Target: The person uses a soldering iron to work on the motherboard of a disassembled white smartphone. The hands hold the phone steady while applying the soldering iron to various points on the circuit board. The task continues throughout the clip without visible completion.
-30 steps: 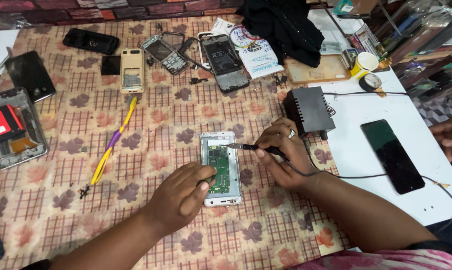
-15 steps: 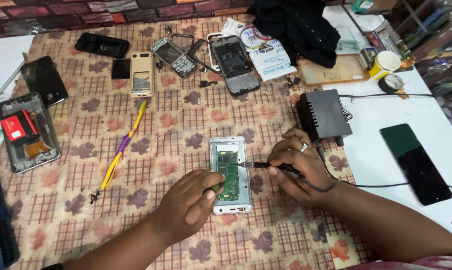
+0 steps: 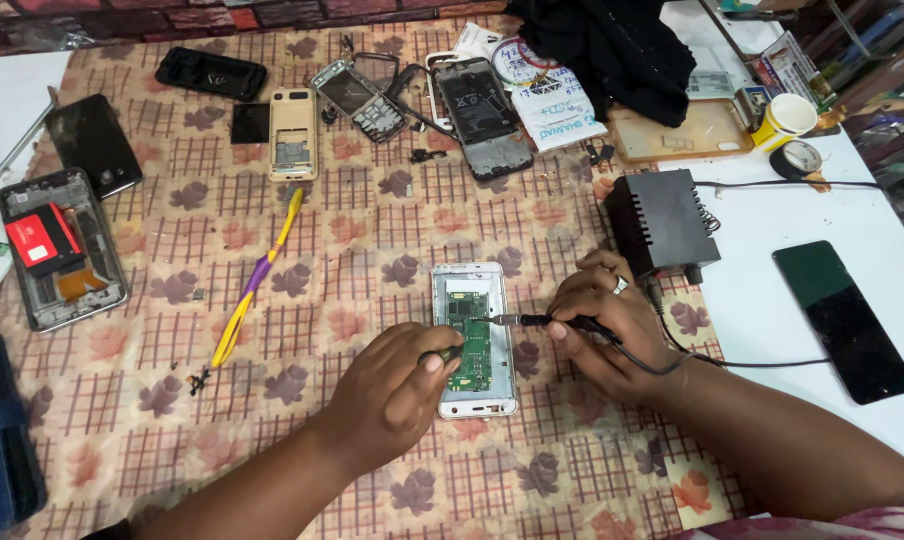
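Two hands are in my view, both bare, both reaching in from the bottom edge over a cloth (image 3: pixel 302 250) patterned with checks and leaves. My left hand (image 3: pixel 397 385) comes up from the lower left with the wrist low and the knuckles raised; its fingers are curled together and the thumb and forefinger pinch a small dark tool against the lower part of an opened white phone (image 3: pixel 474 338). That phone lies flat near the middle of the cloth, its back off and one green circuit board (image 3: pixel 469 342) showing. My right hand (image 3: pixel 604 322) comes in from the lower right, a ring on one finger, the fingers bunched and gripping a soldering iron (image 3: pixel 537 321) like a pen, its metal tip lying across the board. One black cable runs from the iron toward one black power box (image 3: pixel 662 223) just beyond the hand. I count one yellow and purple tool (image 3: pixel 255 283) lying to the left, well apart from the hands. Along the top of the cloth lie several stripped phone bodies; I make out about five, though some overlap. One open phone with a red part (image 3: pixel 60 250) sits at far left, and one dark phone (image 3: pixel 842 318) lies face up on the white table (image 3: pixel 772 210) to the right.
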